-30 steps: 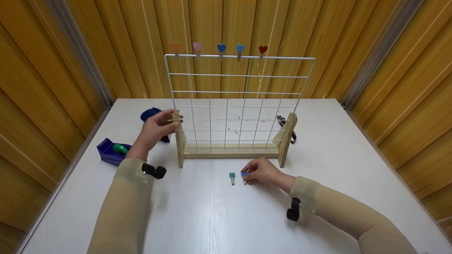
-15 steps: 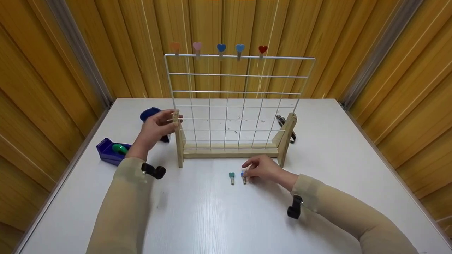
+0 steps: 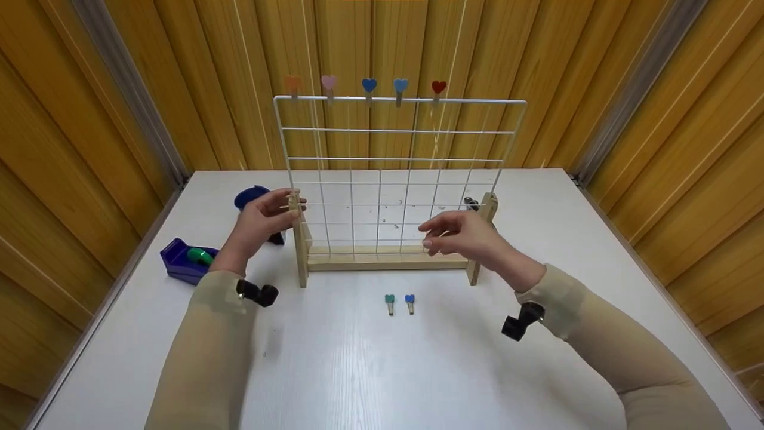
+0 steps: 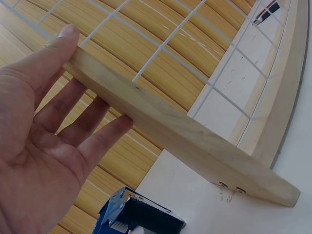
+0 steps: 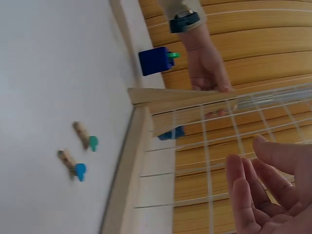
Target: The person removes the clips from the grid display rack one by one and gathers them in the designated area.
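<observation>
A wire grid rack on a wooden base (image 3: 382, 263) stands on the white table. My left hand (image 3: 259, 218) grips its left wooden post (image 4: 185, 131), thumb on one side and fingers on the other. In front of the base lie two small clothespins, one with a green heart (image 3: 390, 298) and one with a blue heart (image 3: 409, 298). My right hand (image 3: 468, 239) hovers before the lower right of the grid, fingers loosely bent and holding nothing. Along the top wire several heart clothespins stand in a row, from orange (image 3: 292, 83) at the left to red (image 3: 439, 87).
A blue tape dispenser (image 3: 176, 266) with a green roll sits left of my left forearm. Behind that hand is a dark blue object (image 3: 250, 194), partly hidden. A cutter knife (image 4: 266, 13) lies behind the rack's right side. Wooden-slat walls surround the table.
My right hand has let go of the blue-heart clothespin, leaving it beside the green one, and has risen away toward the grid. My left hand stays on the post.
</observation>
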Motion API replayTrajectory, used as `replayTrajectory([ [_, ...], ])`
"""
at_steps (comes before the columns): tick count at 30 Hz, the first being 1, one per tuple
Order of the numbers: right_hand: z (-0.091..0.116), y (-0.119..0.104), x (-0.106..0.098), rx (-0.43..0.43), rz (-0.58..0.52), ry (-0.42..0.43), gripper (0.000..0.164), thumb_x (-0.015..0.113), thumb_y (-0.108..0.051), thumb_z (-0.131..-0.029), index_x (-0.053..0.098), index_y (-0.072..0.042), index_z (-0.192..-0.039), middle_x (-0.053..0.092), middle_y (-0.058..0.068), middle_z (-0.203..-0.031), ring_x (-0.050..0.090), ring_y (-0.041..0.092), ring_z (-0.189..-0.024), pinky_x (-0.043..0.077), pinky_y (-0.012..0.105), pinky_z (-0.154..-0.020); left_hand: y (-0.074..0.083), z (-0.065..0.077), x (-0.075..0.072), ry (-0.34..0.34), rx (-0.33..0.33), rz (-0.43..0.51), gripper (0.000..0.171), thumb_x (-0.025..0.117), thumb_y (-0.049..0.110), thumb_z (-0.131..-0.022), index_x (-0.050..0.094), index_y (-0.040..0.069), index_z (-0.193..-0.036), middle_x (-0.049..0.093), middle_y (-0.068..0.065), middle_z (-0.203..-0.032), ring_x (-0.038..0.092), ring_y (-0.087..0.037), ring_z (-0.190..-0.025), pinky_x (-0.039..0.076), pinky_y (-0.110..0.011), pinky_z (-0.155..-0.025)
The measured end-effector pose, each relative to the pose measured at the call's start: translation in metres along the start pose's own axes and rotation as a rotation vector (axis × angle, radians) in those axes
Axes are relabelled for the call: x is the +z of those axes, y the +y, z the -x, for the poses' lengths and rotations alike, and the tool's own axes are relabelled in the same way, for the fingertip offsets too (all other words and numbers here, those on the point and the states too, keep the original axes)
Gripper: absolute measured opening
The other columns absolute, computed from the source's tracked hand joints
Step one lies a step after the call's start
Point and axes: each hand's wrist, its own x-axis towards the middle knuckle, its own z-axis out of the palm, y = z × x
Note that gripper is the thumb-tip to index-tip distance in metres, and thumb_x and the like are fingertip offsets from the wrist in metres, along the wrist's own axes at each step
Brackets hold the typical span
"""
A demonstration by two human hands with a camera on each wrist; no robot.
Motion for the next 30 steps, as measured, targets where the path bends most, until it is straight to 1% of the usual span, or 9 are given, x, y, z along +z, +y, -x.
replayTrajectory([
  [3,0.004,-0.024,-0.017,-0.059,-0.009,0.034,0.036,0.079,-0.02,-0.092,0.071,-0.006,-0.124,0.072,0.005,-0.103,0.072,0.015,-0.09,0.062,0.029,-0.085,0.0,0.001,0.0,0.0,-0.005,0.0,0.058,0.075,0.035,-0.095,0.054,0.025,-0.148,0.064,-0.005,-0.143,0.061,-0.019,-0.129,0.057,-0.022,-0.098],
  [7,0.009,-0.055,-0.037,-0.13,-0.022,0.092,0.034,0.079,-0.019,-0.092,0.071,-0.005,-0.122,0.074,0.0,-0.102,0.072,0.014,-0.092,0.06,0.024,-0.083,0.001,0.001,0.0,-0.004,-0.011,-0.003,0.057,0.074,0.036,-0.095,0.054,0.027,-0.148,0.064,-0.004,-0.144,0.06,-0.019,-0.131,0.056,-0.023,-0.1],
  [12,0.013,-0.092,-0.057,-0.245,-0.058,0.16,0.03,0.077,-0.015,-0.093,0.072,-0.005,-0.121,0.076,-0.003,-0.105,0.072,0.014,-0.095,0.06,0.022,-0.085,0.002,0.001,0.0,-0.004,-0.016,0.0,0.058,0.075,0.036,-0.095,0.054,0.027,-0.148,0.064,-0.004,-0.144,0.06,-0.019,-0.13,0.056,-0.023,-0.1],
  [14,0.012,-0.104,-0.065,-0.3,-0.092,0.19,0.026,0.077,-0.011,-0.093,0.073,-0.005,-0.118,0.077,-0.002,-0.105,0.072,0.014,-0.094,0.06,0.021,-0.086,0.002,0.001,-0.001,-0.005,-0.017,-0.004,0.059,0.075,0.038,-0.095,0.054,0.027,-0.148,0.064,-0.004,-0.144,0.061,-0.018,-0.13,0.056,-0.024,-0.1],
  [18,0.005,-0.126,-0.08,-0.419,-0.201,0.233,0.023,0.077,-0.004,-0.091,0.075,-0.003,-0.113,0.078,0.002,-0.103,0.072,0.013,-0.09,0.06,0.02,-0.082,0.002,0.0,-0.001,-0.004,-0.017,-0.009,0.06,0.076,0.039,-0.094,0.054,0.027,-0.148,0.064,-0.004,-0.144,0.061,-0.018,-0.129,0.057,-0.023,-0.099],
  [22,-0.006,-0.142,-0.094,-0.515,-0.305,0.239,0.024,0.077,0.0,-0.089,0.074,0.001,-0.113,0.077,0.007,-0.104,0.072,0.015,-0.091,0.059,0.02,-0.084,0.001,-0.001,-0.001,-0.002,-0.026,-0.021,0.062,0.076,0.04,-0.093,0.053,0.025,-0.149,0.063,-0.005,-0.145,0.059,-0.021,-0.131,0.056,-0.024,-0.1],
  [23,-0.01,-0.145,-0.097,-0.531,-0.314,0.243,0.024,0.078,0.001,-0.089,0.074,0.001,-0.112,0.077,0.008,-0.104,0.072,0.016,-0.092,0.059,0.021,-0.085,0.002,-0.001,-0.001,-0.001,-0.029,-0.022,0.063,0.076,0.04,-0.093,0.053,0.025,-0.149,0.063,-0.005,-0.145,0.059,-0.021,-0.131,0.056,-0.025,-0.101],
  [26,-0.022,-0.152,-0.105,-0.529,-0.309,0.254,0.026,0.079,-0.001,-0.088,0.073,0.001,-0.113,0.077,0.007,-0.105,0.071,0.016,-0.095,0.059,0.02,-0.087,0.002,-0.001,-0.001,0.002,-0.031,-0.027,0.063,0.075,0.04,-0.094,0.052,0.025,-0.15,0.063,-0.004,-0.145,0.059,-0.021,-0.132,0.056,-0.028,-0.104],
  [30,-0.036,-0.155,-0.114,-0.474,-0.203,0.278,0.027,0.08,-0.007,-0.089,0.074,-0.003,-0.116,0.077,0.003,-0.108,0.071,0.014,-0.1,0.057,0.018,-0.09,0.001,-0.001,-0.001,0.005,-0.032,-0.03,0.063,0.075,0.041,-0.094,0.052,0.024,-0.15,0.063,-0.004,-0.145,0.06,-0.02,-0.131,0.055,-0.031,-0.105],
])
